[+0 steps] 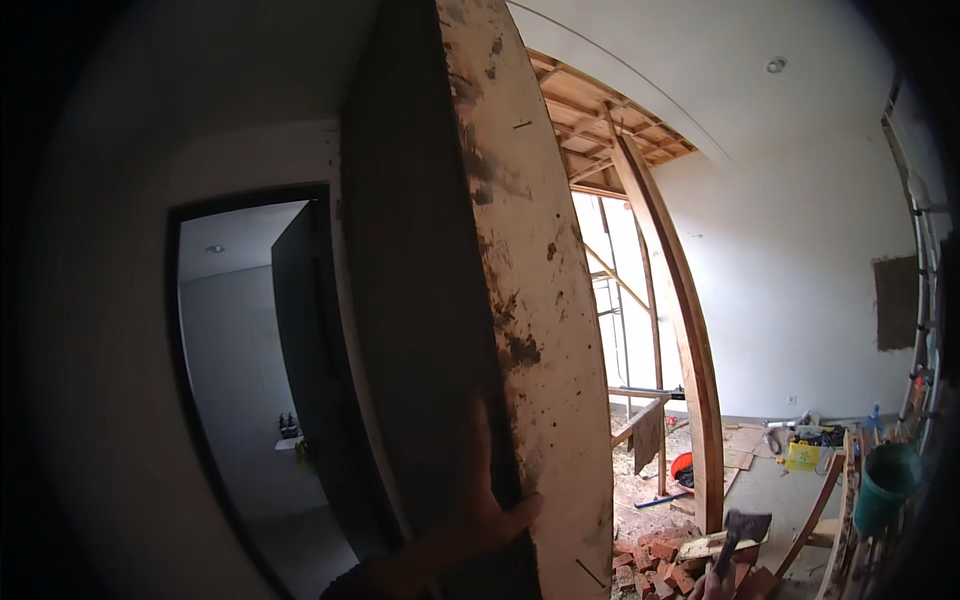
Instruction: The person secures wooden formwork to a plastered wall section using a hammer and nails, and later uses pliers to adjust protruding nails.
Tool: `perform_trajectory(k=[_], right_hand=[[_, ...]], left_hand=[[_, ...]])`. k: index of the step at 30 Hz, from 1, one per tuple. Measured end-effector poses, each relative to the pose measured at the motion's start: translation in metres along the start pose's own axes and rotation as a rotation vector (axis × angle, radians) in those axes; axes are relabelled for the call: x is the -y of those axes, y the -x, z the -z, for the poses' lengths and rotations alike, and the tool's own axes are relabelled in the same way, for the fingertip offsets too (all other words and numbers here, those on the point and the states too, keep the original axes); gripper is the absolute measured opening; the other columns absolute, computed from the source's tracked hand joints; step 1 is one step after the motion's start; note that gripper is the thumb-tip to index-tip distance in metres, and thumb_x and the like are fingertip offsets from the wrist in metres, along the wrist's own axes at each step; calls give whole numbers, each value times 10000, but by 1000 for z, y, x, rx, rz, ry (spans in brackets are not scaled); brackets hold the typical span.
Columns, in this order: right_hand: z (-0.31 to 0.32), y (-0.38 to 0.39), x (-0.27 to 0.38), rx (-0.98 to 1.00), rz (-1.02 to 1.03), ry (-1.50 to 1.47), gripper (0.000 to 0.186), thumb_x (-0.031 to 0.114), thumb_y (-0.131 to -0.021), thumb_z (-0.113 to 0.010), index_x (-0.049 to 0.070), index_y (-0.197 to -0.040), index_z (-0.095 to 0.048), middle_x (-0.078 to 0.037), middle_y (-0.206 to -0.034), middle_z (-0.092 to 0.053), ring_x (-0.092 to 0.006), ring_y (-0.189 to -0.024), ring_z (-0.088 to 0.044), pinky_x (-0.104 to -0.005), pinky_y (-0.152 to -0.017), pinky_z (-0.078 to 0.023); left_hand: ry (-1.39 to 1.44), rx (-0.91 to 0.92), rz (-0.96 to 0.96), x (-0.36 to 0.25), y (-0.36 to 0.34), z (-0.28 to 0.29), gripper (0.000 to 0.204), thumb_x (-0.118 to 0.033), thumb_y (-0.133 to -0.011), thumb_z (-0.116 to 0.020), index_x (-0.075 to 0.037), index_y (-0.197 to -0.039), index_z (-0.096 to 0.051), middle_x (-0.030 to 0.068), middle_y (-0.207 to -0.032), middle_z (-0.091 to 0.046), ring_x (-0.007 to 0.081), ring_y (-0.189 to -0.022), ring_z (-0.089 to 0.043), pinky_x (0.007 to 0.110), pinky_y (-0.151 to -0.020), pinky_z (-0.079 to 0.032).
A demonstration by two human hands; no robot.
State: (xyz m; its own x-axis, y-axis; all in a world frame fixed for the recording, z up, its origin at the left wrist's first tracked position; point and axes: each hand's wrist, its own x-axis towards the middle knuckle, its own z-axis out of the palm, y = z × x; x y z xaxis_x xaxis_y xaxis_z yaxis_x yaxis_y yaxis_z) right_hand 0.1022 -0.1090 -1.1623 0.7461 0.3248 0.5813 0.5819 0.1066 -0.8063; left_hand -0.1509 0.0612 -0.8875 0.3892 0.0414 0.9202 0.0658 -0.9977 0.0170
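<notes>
My left hand (490,515) lies against a tall upright panel (545,290), fingers stretched up its dark side and thumb reaching round the corner onto the pale side. That pale side is stained and chipped, with nails sticking out high up and near the bottom. At the lower right, my right hand (712,586) is closed round the handle of a hatchet (745,527); its dark head flares to one side. Only part of this hand shows at the lower edge. Behind and below the hatchet, broken red bricks (655,562) lie in a heap.
A wooden post (680,330) stands beyond the panel under timber ceiling framing (600,105). On the right are a green bucket (887,490) and leaning wood pieces (825,515). Farther back sit a yellow container (803,455) and an orange bucket (682,468). A doorway (225,380) opens at left.
</notes>
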Motion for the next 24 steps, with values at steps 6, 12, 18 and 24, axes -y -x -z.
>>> perform_trajectory(k=[6,12,18,24], right_hand=[[-1,-78,59,105,270,-387,427,197,-991,-470,35,-1370,-361,-136,-1086,-559,-205,-872,-584,-329,-712,-493],[-13,-105,56,422,257,-660,539,244,-984,-496,37,-1422,-262,-20,-761,-477,-88,-589,-428,-214,-509,-376],[-21,-155,108,545,203,-886,420,385,-1010,-420,53,-1266,-433,40,-680,-416,-38,-486,-329,-193,-407,-259],[-31,-213,167,375,574,-835,383,350,-1014,-425,40,-1233,-476,38,-643,-385,-39,-483,-316,-218,-413,-250]], left_hand=[[-611,-59,-155,-30,-88,15,1007,-328,-761,-696,-4,-1504,-98,252,-1556,-36,440,-1441,-30,625,-1112,-57],[-868,43,-56,-38,-101,16,1029,-395,-750,-720,-30,-1503,-121,256,-1546,-72,479,-1417,-90,637,-1101,-112],[-1021,82,-1,-44,-102,9,1013,-439,-731,-726,-46,-1488,-180,225,-1547,-104,477,-1415,-101,694,-1070,-68],[-1274,88,-62,-61,-139,32,904,-499,-780,-672,1,-1429,-290,217,-1502,-218,411,-1421,-147,688,-1083,-30]])
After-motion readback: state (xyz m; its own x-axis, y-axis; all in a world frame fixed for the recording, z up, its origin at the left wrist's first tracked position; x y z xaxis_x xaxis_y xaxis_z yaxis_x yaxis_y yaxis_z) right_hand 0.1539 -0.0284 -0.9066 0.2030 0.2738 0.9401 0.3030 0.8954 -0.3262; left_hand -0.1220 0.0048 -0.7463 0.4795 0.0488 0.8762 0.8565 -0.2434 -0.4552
